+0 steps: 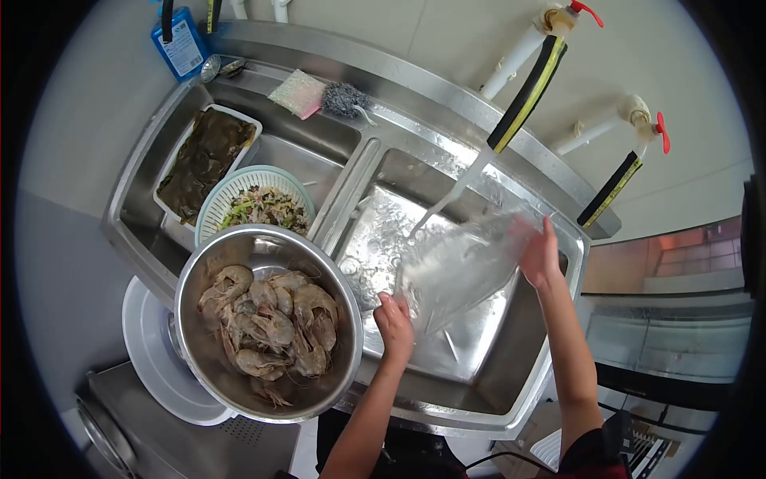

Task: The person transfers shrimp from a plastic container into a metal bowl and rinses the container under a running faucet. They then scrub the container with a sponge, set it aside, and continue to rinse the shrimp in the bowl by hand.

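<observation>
A clear plastic bag [463, 267] is stretched over the right sink basin [511, 351]. My left hand [394, 327] is closed on its lower left edge, thumb up. At the bag's upper right end, my right hand [539, 249] grips it, the fingers partly hidden behind the film. Running water [451, 198] pours from a black and yellow hose [528, 96] into the basin, beside the bag. Left of my left hand, a steel bowl [349, 319] of raw shrimp [271, 323] rests on the sink's edge.
The left basin holds a white tub [254, 132] of dark leafy stuff and a colander [209, 209] of food scraps. A sponge [297, 93] and a steel scrubber [345, 100] lie on the back ledge. A second hose [610, 189] hangs at right; a white basin [152, 351] sits below the bowl.
</observation>
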Motion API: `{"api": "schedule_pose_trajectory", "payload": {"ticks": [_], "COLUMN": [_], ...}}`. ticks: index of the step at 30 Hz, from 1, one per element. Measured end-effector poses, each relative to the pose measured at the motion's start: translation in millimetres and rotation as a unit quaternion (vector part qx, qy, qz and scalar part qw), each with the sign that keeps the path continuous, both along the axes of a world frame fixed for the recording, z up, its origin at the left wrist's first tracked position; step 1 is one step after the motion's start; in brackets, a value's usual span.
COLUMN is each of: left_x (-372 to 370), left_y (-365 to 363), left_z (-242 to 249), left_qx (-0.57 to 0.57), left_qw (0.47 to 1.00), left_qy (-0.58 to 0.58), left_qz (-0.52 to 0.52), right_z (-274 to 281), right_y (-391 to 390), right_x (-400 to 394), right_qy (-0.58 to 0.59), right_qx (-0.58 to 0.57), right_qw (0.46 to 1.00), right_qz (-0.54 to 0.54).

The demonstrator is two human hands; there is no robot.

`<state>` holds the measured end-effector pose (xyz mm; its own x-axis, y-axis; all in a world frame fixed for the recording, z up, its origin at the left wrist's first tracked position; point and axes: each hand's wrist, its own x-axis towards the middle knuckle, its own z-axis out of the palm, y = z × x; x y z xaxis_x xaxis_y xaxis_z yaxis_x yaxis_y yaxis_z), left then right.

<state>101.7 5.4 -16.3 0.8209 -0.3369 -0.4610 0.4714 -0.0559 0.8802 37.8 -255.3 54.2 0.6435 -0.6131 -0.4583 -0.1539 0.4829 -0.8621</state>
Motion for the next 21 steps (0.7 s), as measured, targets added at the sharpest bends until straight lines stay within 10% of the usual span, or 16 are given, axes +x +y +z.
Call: {"api": "schedule_pose_trajectory", "payload": {"ticks": [4, 7, 9, 15, 17, 19, 21], "left_x": [11.9, 27.1, 34.2, 26.6, 18.6, 5.3, -13.9], "left_y": [-20.8, -14.2, -12.0, -10.4, -10.5, -18.5, -21.4], "left_z": [7.9, 17.6, 11.1, 12.6, 21.1, 31.5, 30.7], "left_qx": [0.038, -0.235, -0.338, -0.390, -0.235, -0.198, -0.077], "left_qw": [0.975, 0.891, 0.856, 0.856, 0.924, 0.933, 0.987], "left_qy": [-0.181, 0.380, 0.391, 0.333, 0.284, 0.292, -0.069], "left_qz": [0.122, 0.079, 0.008, -0.065, -0.101, -0.073, -0.125], "right_z": [-9.5, -14.5, -9.0, -27.6, -24.3, -19.8, -24.5], "right_y": [-3.7, 1.2, 12.8, 2.2, 4.0, 15.6, 34.8], "right_x": [-24.0, -29.6, -30.0, -65.1, -80.3, -93.6, -116.8], "right_qy": [-0.193, -0.317, -0.187, -0.127, -0.080, 0.161, 0.170], "right_qx": [0.145, 0.119, 0.062, 0.017, -0.020, -0.254, -0.299], "right_qw": [0.969, 0.941, 0.978, 0.992, 0.996, 0.950, 0.939], "right_qz": [-0.061, -0.006, -0.074, -0.012, 0.037, 0.085, -0.001]}}
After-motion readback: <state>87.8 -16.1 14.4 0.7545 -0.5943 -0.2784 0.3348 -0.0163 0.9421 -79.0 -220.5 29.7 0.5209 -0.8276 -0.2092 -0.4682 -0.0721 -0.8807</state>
